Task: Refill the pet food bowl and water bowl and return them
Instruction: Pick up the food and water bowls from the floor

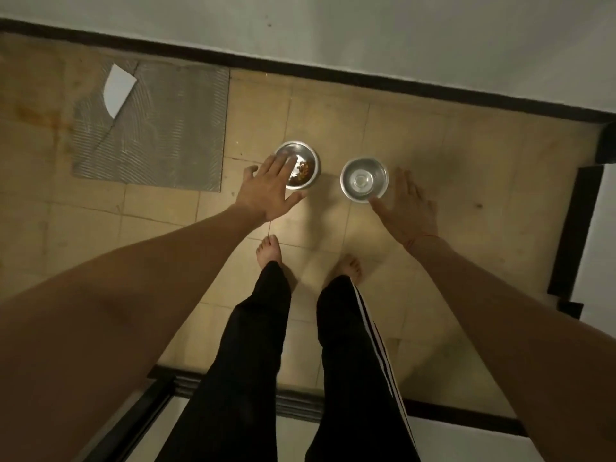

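Steel food bowl (301, 168) and water bowl (364, 179) sit side by side on our tiled floor (433, 155). Our left hand (268, 186) spreads over the food bowl. Our right hand (411, 205) spreads flat just right of the water bowl.

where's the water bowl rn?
Head view: the water bowl sits on the tiled floor, right of the food bowl, just beside the open right hand.

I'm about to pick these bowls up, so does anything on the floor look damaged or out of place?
Yes. A floor tile is missing left of the food bowl, leaving a grey patch of ridged adhesive with a white shard lying on it. Both the food bowl and water bowl sit upright, nothing spilled.
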